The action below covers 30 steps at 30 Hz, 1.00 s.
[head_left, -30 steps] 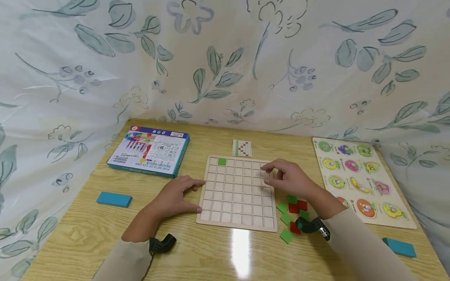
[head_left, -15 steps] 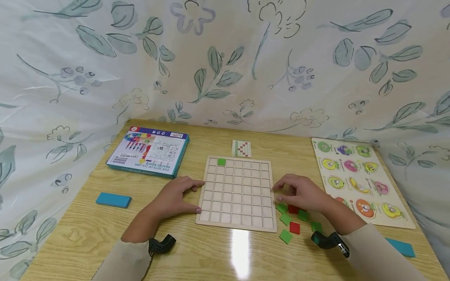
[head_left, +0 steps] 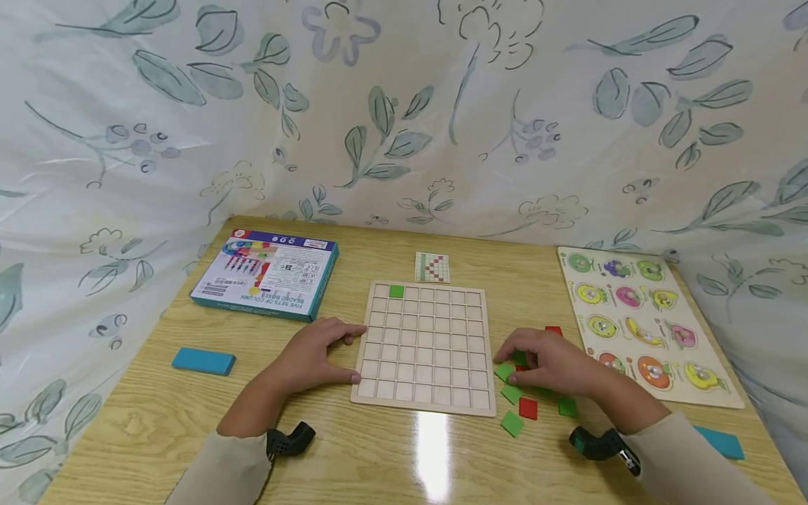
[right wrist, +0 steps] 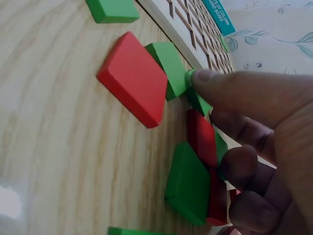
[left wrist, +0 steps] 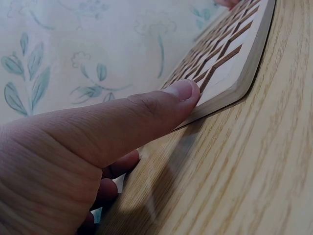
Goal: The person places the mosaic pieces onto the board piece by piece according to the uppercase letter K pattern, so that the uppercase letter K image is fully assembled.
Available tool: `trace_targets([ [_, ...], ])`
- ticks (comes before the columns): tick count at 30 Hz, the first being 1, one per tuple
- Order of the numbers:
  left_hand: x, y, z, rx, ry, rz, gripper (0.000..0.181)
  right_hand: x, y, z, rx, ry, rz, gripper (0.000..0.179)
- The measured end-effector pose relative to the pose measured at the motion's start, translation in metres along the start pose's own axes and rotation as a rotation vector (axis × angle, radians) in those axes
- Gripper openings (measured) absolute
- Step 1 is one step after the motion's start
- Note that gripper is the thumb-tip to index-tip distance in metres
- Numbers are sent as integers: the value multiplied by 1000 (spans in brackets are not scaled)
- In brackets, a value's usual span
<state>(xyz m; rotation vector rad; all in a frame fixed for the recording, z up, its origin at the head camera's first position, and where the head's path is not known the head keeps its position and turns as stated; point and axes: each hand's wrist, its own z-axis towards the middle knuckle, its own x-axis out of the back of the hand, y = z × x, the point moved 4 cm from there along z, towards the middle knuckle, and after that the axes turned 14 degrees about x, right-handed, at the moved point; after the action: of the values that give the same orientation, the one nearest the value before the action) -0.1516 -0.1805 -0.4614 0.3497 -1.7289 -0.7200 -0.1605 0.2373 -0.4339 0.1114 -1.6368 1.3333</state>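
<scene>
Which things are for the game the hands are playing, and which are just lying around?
Seem to belong:
wooden grid board
green tiles
red tiles
pattern card, probably

Probably just lying around:
flat box
two blue blocks
fruit puzzle board

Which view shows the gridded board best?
The head view: the gridded board shows its whole grid there. The left wrist view shows a slanted corner section; the right wrist view, a slanted strip.

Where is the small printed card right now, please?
In the head view, the printed card lies slightly right of centre, just beyond the gridded board.
</scene>
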Motion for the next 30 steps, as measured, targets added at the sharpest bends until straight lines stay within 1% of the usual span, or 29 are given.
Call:
trace_targets([
  [3, -1, -1, 0, 6, -4, -4, 79, 0, 0, 0, -13, -9, -19, 21],
  [8, -1, -1, 0, -1, -4, -16, 79, 0, 1, 1, -39, -22, -46, 20],
  [12, -1, -1, 0, 0, -5, -19, 78, 0, 0, 1, -34, -25, -54, 19],
  [16, -1, -1, 0, 6, -5, -18, 78, 1, -1, 3, -32, -19, -33, 21],
  [19, -1, 0, 0, 9, -6, -21, 79, 3, 0, 4, -48, -22, -12, 20],
  [25, -2, -1, 1, -6, -8, -6, 79, 9, -1, 11, -81, -65, 36, 13],
  [30, 0, -2, 1, -6, -4, 2, 78, 19, -4, 19, -65, -85, 32, 13],
])
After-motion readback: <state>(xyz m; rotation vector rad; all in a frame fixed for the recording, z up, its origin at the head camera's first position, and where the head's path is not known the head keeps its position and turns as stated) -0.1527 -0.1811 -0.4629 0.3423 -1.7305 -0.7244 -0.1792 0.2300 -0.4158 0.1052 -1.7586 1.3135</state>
